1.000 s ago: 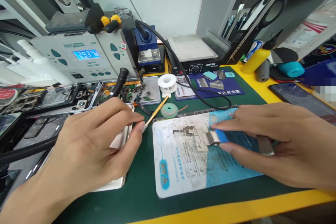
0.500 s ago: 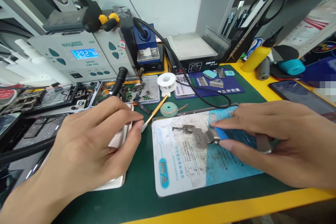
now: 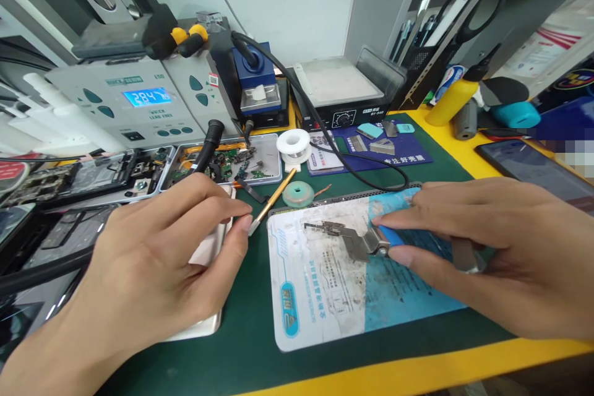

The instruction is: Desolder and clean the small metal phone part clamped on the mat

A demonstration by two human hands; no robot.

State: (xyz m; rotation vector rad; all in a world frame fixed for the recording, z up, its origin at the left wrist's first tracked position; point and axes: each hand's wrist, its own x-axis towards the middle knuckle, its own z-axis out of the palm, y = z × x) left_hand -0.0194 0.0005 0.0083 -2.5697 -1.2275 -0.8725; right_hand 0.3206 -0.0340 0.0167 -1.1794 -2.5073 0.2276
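Observation:
My right hand (image 3: 482,247) pinches a blue-handled metal tool (image 3: 391,238) between thumb and forefinger, above the right part of a worn white-and-blue work mat (image 3: 306,297). The tool's flat grey plate-like end (image 3: 355,242) points left and meets or overlaps a small narrow circuit board piece (image 3: 325,228); I cannot tell whether they are joined. My left hand (image 3: 171,253) hovers over a pale, flat panel (image 3: 204,328), thumb and forefinger pressed together. Anything between those fingertips is too small to make out. Just beside them lies a gold-handled pen-like tool (image 3: 277,195).
Behind the mat are a green ring-shaped spool (image 3: 297,193), a white solder wire reel (image 3: 294,143) and a parts tray (image 3: 269,154). A hot-air station (image 3: 148,117) stands at the left, a heating plate (image 3: 341,83) behind. A black cable (image 3: 320,117) arches across.
The station's display reading has dropped from about 292 to 284. The tool's flat end looks slightly more tilted; both hands stay almost where they were.

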